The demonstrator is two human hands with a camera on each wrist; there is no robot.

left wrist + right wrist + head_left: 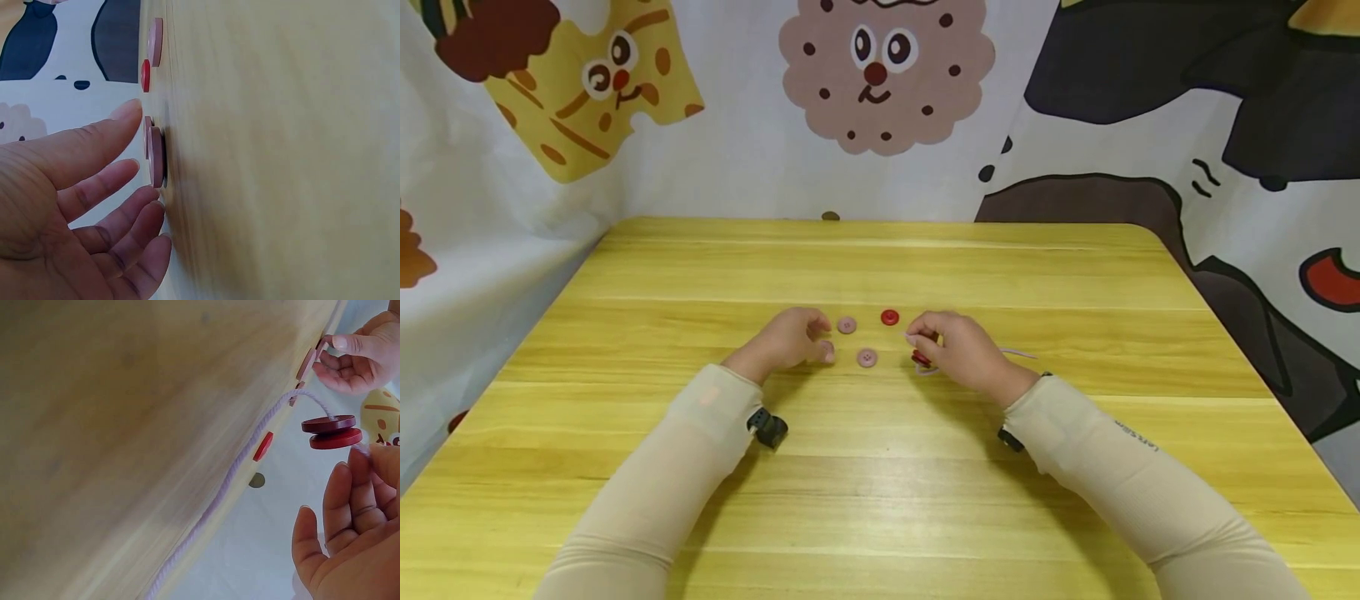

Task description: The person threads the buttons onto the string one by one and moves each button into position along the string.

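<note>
Right hand (pixel 961 348) pinches string (pixel 216 500), threaded buttons (pixel 335 439) just below; left hand (pixel 782 340) spread beside pink button (pixel 155 159).

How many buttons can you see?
6: one pink button by the left hand, two more pink buttons between the hands, one red button right of those, and two buttons threaded on the string at the right hand. Hands might hide others.

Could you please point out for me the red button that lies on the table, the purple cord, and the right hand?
Red button (pixel 890 317): head view, middle of its upper face.
Purple cord (pixel 223 487): right wrist view, along its long stretch.
Right hand (pixel 961 346): head view, back of the hand.
</note>
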